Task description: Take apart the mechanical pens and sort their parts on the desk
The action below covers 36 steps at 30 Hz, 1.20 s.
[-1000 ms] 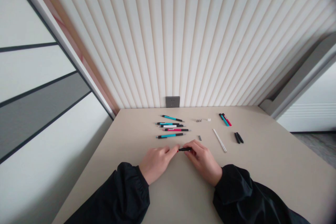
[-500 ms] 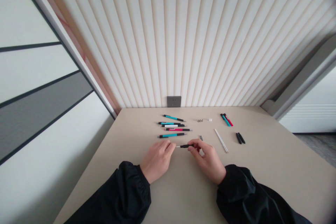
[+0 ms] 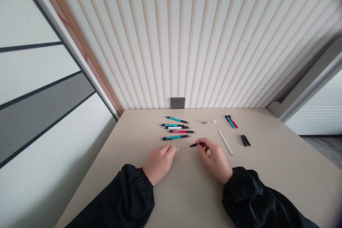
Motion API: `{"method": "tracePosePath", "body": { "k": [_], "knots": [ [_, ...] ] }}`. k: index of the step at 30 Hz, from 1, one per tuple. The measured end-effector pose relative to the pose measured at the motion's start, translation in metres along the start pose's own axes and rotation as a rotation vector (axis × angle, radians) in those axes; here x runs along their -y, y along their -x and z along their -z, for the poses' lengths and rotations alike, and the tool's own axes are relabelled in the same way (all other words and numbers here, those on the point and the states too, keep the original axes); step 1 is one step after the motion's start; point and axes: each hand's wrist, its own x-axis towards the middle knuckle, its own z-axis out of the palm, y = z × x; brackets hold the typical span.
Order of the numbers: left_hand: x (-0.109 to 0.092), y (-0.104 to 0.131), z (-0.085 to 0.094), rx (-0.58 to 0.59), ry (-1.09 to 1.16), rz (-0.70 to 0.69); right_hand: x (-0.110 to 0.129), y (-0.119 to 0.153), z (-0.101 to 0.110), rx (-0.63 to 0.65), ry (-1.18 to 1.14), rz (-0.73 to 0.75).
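My left hand (image 3: 160, 163) is closed on a thin white refill (image 3: 182, 148), whose narrow tip sticks out to the right. In my right hand (image 3: 214, 159), thumb and fingers pinch a black pen grip (image 3: 196, 145). A small gap separates the refill's tip from the grip. Just beyond my hands lie several pens: a blue pen (image 3: 176, 137) nearest, then a red pen (image 3: 181, 131), a white pen (image 3: 175, 127) and more blue ones. Most of the refill is hidden inside my left hand.
On the beige table (image 3: 187, 192), white sticks (image 3: 226, 143) lie right of my right hand. Farther right are two black grips (image 3: 245, 140) and blue and red barrels (image 3: 232, 122). Small metal parts (image 3: 204, 122) and white pieces (image 3: 214, 121) lie near the back.
My right hand has moved slightly right and up with the black grip, which has come away from the refill and exposed its tip. My left hand has shifted slightly left.
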Motion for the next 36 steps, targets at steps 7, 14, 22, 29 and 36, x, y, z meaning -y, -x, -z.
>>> {"method": "tracePosePath", "body": {
  "k": [7, 14, 22, 29, 36],
  "knots": [
    [0.001, 0.002, 0.000, 0.063, 0.029, 0.006, -0.001, -0.002, 0.006, 0.015, 0.261, 0.257],
    [0.003, 0.002, -0.002, 0.108, -0.004, -0.036, 0.001, 0.000, 0.006, 0.171, 0.479, 0.350],
    [0.006, 0.002, -0.007, 0.094, -0.037, -0.089, -0.064, 0.001, 0.087, -0.382, 0.564, -0.024],
    [0.005, 0.000, -0.007, 0.123, -0.038, -0.092, -0.139, 0.013, 0.154, -0.390, 0.697, -0.456],
    [0.006, 0.000, -0.007, 0.107, -0.019, -0.092, -0.144, 0.014, 0.150, -0.291, 0.718, -0.411]
  ]
}}
